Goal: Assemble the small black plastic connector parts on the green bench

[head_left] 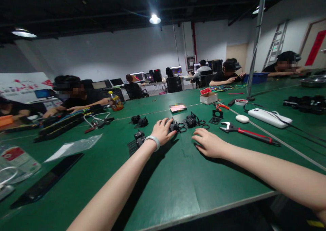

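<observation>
My left hand (pixel 161 131), with a pale bangle on the wrist, reaches over the green table. Its thumb and fingers close on a small black plastic part (pixel 174 125), partly hidden by the fingers. Black rings (pixel 182 129) lie just right of that part. My right hand (pixel 208 143) rests on the tabletop, its fingers loosely bent and apart, holding nothing. Beyond it and between the hands sits a similar black part (pixel 191 121) beside more rings (pixel 205 125). Other black parts (pixel 139 137) lie left of my left hand, and a pair (pixel 139 121) stands farther back.
Right of my right hand lie an adjustable wrench (pixel 249 134), a white mouse-like object (pixel 242 119), a white power strip (pixel 270 118) and a black bracket (pixel 216 116). A small box (pixel 208 98) stands behind. A metal pole (pixel 256 44) rises at right. Several people work around the table.
</observation>
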`<control>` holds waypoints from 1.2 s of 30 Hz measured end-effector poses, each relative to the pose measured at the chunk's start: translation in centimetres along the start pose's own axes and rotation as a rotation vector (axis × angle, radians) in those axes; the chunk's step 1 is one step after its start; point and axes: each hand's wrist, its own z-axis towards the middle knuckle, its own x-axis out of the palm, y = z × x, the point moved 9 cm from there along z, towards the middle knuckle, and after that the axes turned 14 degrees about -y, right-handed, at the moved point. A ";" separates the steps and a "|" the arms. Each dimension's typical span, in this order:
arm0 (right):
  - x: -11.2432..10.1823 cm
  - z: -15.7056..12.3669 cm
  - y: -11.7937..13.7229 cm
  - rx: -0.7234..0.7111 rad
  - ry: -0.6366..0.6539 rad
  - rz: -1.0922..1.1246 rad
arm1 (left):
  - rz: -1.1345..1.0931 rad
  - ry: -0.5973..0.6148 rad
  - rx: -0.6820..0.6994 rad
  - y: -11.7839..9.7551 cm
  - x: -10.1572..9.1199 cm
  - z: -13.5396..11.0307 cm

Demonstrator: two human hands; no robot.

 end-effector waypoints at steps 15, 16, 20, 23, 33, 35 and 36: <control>0.4 0.3 -0.2 0.009 -0.001 0.015 | -0.241 0.026 0.044 -2.0 3.0 1.3; 0.4 0.3 -0.3 0.014 -0.001 0.015 | -0.255 0.036 0.051 -2.2 2.8 1.3; 0.4 0.4 -0.7 0.035 0.006 0.016 | -0.319 0.063 0.084 -2.9 1.5 0.8; 0.3 0.4 -0.7 0.040 0.008 0.011 | -0.371 0.080 0.093 -3.6 0.4 -0.1; 0.3 0.4 0.1 0.030 -0.002 0.032 | -0.520 0.101 0.046 -4.5 -1.8 -2.2; 0.2 0.5 0.3 0.029 -0.009 0.032 | -0.523 0.113 0.028 -4.3 -1.6 -2.4; 0.1 0.6 0.4 0.028 -0.012 0.030 | -0.526 0.121 0.021 -4.3 -1.5 -2.4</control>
